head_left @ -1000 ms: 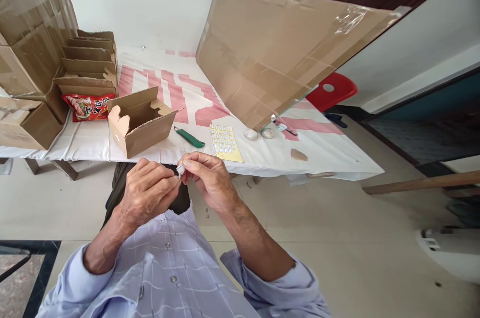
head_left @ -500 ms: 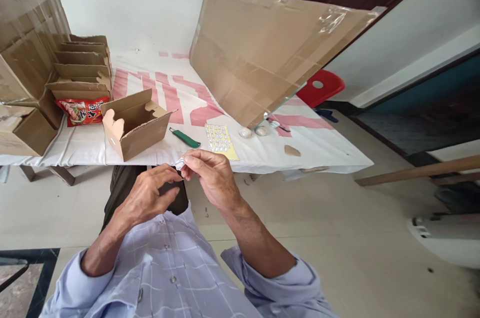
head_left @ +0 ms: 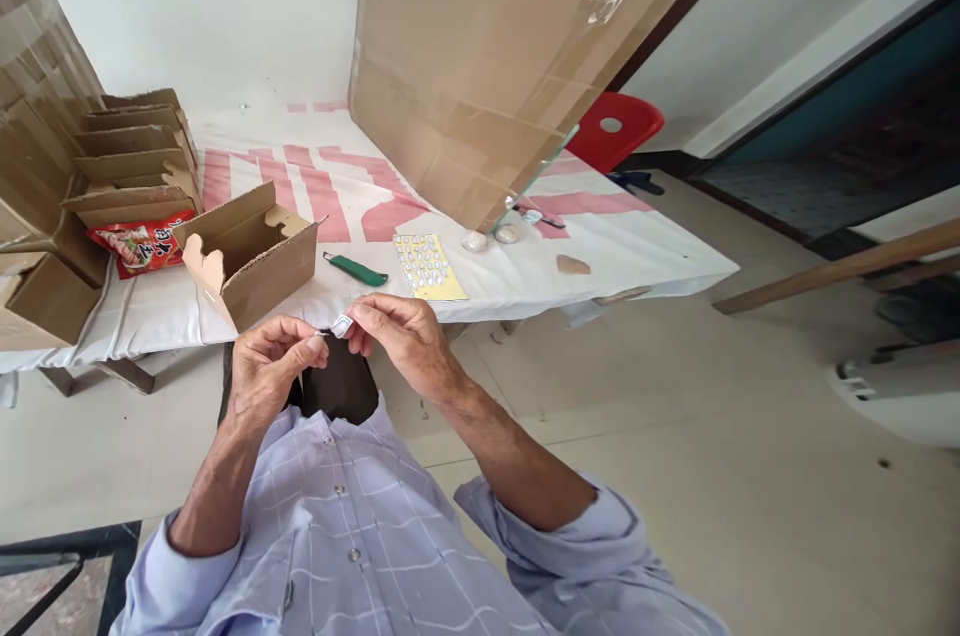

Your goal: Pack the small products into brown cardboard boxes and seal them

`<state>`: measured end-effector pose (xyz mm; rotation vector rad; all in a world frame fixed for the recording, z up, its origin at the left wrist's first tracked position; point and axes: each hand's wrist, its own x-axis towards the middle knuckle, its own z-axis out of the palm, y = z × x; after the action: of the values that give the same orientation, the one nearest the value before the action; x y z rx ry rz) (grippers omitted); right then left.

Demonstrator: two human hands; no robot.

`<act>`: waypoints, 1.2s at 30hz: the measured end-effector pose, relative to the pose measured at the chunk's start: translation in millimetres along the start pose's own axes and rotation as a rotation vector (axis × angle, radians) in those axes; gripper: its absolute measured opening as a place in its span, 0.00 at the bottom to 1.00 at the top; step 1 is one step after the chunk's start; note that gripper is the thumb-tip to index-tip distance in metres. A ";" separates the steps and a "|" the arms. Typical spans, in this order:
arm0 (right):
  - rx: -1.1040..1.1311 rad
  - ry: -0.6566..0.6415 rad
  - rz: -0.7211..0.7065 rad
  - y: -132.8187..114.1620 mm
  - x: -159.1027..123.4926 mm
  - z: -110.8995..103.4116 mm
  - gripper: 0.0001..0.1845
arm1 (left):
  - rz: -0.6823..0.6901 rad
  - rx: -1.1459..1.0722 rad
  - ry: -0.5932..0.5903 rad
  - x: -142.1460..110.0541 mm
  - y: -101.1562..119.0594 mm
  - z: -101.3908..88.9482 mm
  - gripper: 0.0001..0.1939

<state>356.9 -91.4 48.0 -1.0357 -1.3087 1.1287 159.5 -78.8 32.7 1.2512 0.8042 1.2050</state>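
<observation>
My right hand (head_left: 405,341) pinches a small white piece with dark lines (head_left: 341,325) between thumb and fingertips, above my lap at the table's front edge. Close to it on the left, my left hand (head_left: 271,366) is closed in a pinch. A tiny pale bit shows at its fingertips, too small to name. Beyond the hands on the table lie a green-handled cutter (head_left: 356,270) and a yellow sheet (head_left: 442,284) covered with several small white pieces. An open cardboard box (head_left: 270,271) stands at the left, near my left hand.
Several open cardboard boxes (head_left: 135,141) stand in a row at the left, behind a red food packet (head_left: 142,244). A large cardboard sheet (head_left: 465,86) leans over the table. Two round whitish objects (head_left: 475,240) and a brown scrap (head_left: 573,264) lie at the right.
My left hand has closed from loosely spread fingers into a pinch beside the white piece. My right hand keeps hold of that piece. The camera view has shifted slightly right.
</observation>
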 end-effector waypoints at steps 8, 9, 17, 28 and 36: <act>0.066 -0.080 0.015 7.1 -4.1 -4.3 0.27 | 0.000 0.032 -0.033 2.0 -5.3 2.2 0.26; 0.073 -0.091 0.013 8.3 -4.6 -4.0 0.27 | 0.004 0.042 -0.035 2.0 -5.7 3.2 0.26; 0.102 -0.095 0.000 17.9 -6.0 2.6 0.22 | 0.043 0.287 -0.039 2.6 -10.8 5.4 0.22; 0.124 0.011 0.057 54.1 -9.5 -10.4 0.24 | -0.017 0.386 -0.193 12.5 -35.9 3.6 0.17; 0.136 0.088 0.128 77.7 -14.0 -23.3 0.22 | -0.045 0.484 -0.263 15.1 -45.1 14.0 0.18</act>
<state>378.7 -90.3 -31.4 -1.0679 -1.0935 1.2370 186.4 -63.5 -5.9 1.7331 0.9516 0.8059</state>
